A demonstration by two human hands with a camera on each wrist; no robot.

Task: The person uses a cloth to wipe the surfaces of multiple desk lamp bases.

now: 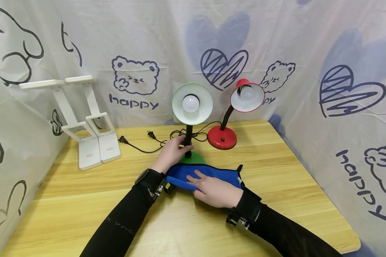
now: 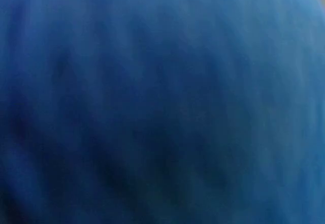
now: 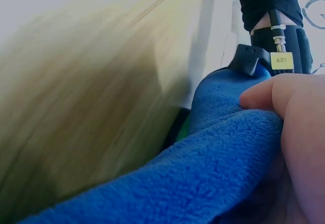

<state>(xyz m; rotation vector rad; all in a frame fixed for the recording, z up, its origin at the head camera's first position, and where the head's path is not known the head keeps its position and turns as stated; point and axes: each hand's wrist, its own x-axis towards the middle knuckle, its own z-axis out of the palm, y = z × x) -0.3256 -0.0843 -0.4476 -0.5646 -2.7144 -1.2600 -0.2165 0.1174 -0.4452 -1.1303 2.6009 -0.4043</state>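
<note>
A desk lamp with a green base (image 1: 196, 158), black neck and pale shade (image 1: 177, 96) stands upright near the middle of the table. My left hand (image 1: 170, 154) grips its neck low down, just above the base. In front of the base is a fuzzy blue cloth (image 1: 225, 174) with dark edging, covering the base's near part. My right hand (image 1: 217, 191) holds this cloth, its thumb (image 3: 259, 97) over a fold in the right wrist view. Blurred blue cloth (image 2: 162, 82) fills the left wrist view, hiding the left fingers there.
A red desk lamp (image 1: 222, 138) stands behind to the right. Two white folding lamps (image 1: 99, 151) stand at the left. Black cords with plugs (image 1: 123, 139) lie behind the green lamp. Printed curtains (image 1: 135, 35) enclose the wooden table (image 1: 83, 200).
</note>
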